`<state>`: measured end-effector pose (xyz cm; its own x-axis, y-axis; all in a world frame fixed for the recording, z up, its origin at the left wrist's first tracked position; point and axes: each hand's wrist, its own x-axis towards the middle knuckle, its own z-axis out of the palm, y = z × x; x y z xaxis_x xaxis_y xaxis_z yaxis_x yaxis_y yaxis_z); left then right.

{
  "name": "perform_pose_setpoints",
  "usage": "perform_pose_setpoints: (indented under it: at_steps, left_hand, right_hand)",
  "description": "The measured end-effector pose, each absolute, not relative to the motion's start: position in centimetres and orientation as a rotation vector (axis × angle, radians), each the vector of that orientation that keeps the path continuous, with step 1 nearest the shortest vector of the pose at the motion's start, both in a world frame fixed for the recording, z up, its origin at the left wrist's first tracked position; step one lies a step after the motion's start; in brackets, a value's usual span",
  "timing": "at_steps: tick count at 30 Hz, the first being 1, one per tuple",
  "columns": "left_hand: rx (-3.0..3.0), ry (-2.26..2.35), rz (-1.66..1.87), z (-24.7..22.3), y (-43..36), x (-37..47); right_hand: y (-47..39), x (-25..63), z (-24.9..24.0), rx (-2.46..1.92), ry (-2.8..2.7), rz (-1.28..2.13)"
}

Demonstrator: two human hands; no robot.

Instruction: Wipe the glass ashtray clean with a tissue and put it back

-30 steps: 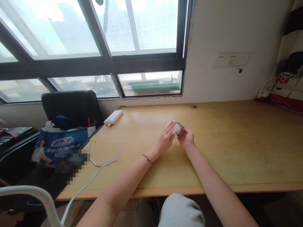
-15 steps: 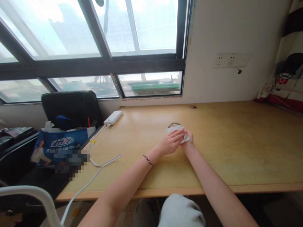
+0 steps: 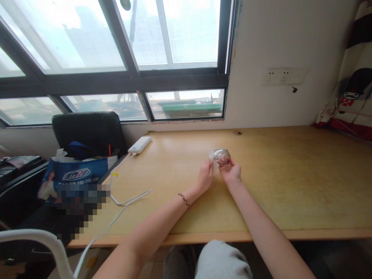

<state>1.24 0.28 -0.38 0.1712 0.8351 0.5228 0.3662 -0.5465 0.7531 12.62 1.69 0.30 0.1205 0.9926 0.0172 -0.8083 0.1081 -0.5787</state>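
Note:
A small, round, see-through glass vessel (image 3: 222, 156), perhaps a cup or bowl, rests in my right hand (image 3: 231, 173) above the desk. The fingers of that hand wrap its underside and right side. Its rim faces away and upward, and its exact kind is hard to make out. Against the vessel's left side, my left hand (image 3: 205, 176) pinches a crumpled white tissue (image 3: 213, 158). Part of the tissue is hidden behind the fingers. A braided bracelet (image 3: 184, 199) circles the left wrist.
The wooden desk (image 3: 290, 182) spans the view. At its left edge lie a white power bank (image 3: 140, 145) and a white cable (image 3: 130, 199). A black chair (image 3: 88, 130) with a blue bag (image 3: 78, 170) stands left. Wall sockets (image 3: 277, 76) are at the back.
My left hand has moved left off the vessel's top with the tissue, its palm now turned sideways. The glass vessel, mostly covered before, now shows in my right hand.

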Motion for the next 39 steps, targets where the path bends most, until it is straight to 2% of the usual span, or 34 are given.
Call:
perform_pose_setpoints:
  at_steps: [4, 7, 16, 22, 31, 35, 39]
  left_hand:
    - [1.446, 1.084, 1.293, -1.2, 1.3, 1.6]
    - [1.357, 1.028, 1.227, -1.7, 1.7, 1.6]
    - [2.112, 1.169, 1.113, -1.2, 0.1, 1.3]
    - [2.386, 1.188, 0.994, -1.2, -0.1, 1.2]
    - [2.898, 1.21, 1.095, 0.2, -1.3, 0.3]
    - [2.956, 1.259, 1.174, 0.8, -1.5, 0.4]
    - [2.732, 1.322, 1.318, 1.3, -1.9, 0.7]
  right_hand:
    - [1.4, 12.2, 0.5, -0.442, -0.331, 1.461]
    - [1.4, 12.2, 0.8, -0.443, -0.313, 1.45]
    - [1.6, 12.2, 0.9, -0.483, -0.304, 1.365]
    - [1.4, 11.5, 0.7, -0.624, -0.54, 1.205]
    - [0.3, 10.8, 0.6, -0.849, -0.85, 1.038]
    - [0.0, 10.7, 0.4, -0.949, -0.839, 0.919]
    - [-0.3, 10.7, 0.6, -0.987, -0.878, 0.929]
